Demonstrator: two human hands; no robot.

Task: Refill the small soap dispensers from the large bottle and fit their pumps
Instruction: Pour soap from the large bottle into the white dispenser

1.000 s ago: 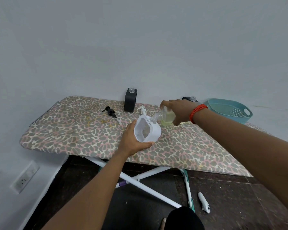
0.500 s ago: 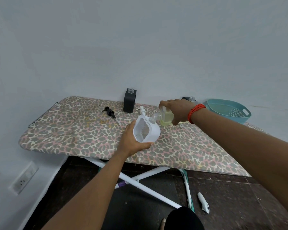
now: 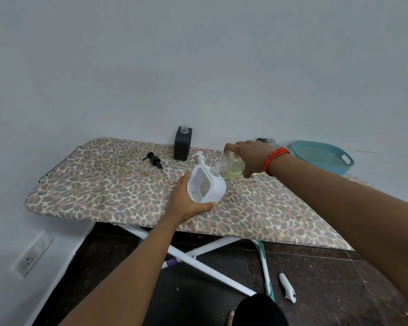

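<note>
Over the leopard-print ironing board [image 3: 104, 184], left hand [image 3: 186, 203] grips the tilted white dispenser [image 3: 206, 187], right hand [image 3: 250, 156] grips the large bottle [image 3: 233, 167], neck tipped at its mouth. Risk: narrow openings, both only hand-held, so a wobble likely spills soap on the fabric. Upright by grey wall: black dispenser [image 3: 182, 143]; black pump [image 3: 154, 159] and white pump [image 3: 200, 156] lying loose, teal basket [image 3: 311, 161] right, dark floor.
</note>
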